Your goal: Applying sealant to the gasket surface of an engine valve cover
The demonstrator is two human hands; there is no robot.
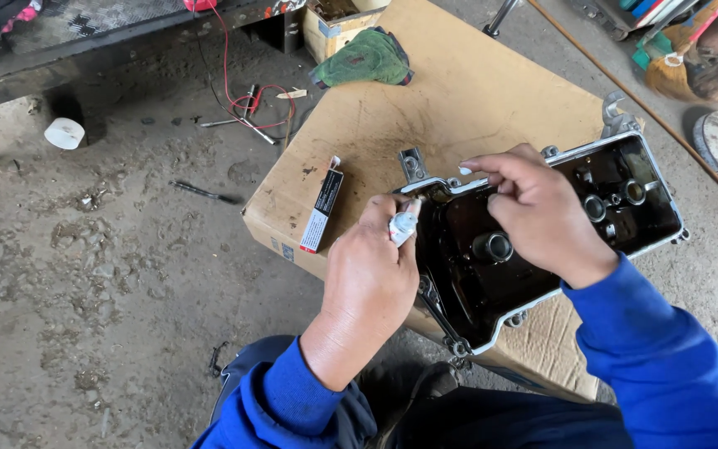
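Left hand (367, 278) pinches a small soft tube (403, 224), nozzle at the cover's (542, 241) rim. Right hand (542, 212), fingers loosely curled, rests on that oily metal cover, upturned on cardboard (459, 91): likely heavy, rigid, slippery; best gripped by its edges.

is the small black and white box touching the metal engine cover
Apart. The head view shows the black and white box lying on the cardboard, with a bare strip of cardboard between it and the engine cover.
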